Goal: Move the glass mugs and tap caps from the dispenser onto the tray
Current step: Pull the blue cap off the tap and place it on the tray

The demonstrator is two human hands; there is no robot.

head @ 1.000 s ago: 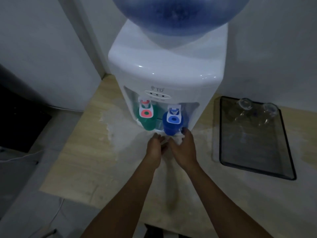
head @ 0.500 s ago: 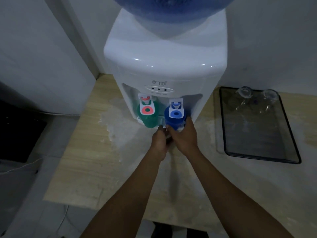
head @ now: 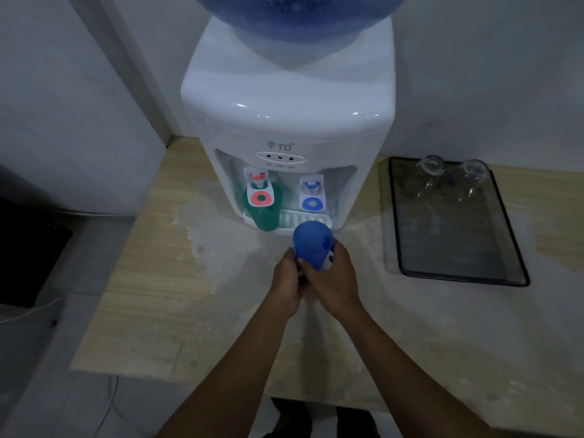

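A white water dispenser stands on the counter. A green cap sits under its red tap on the drip grille. The blue cap is off the blue tap, just in front of the grille, held between both hands. My left hand grips its lower left side and my right hand wraps its right side. Two clear glass mugs stand at the far end of the dark tray on the right.
The light wooden counter has a pale worn patch in front of the dispenser. A large blue bottle tops the dispenser. A white wall lies behind, a dark object lower left, and the counter's front edge is near my arms.
Both hands closed on the blue cap under the blue tap and pulled it out toward me; the blue tap is now uncovered. The green cap stayed put.
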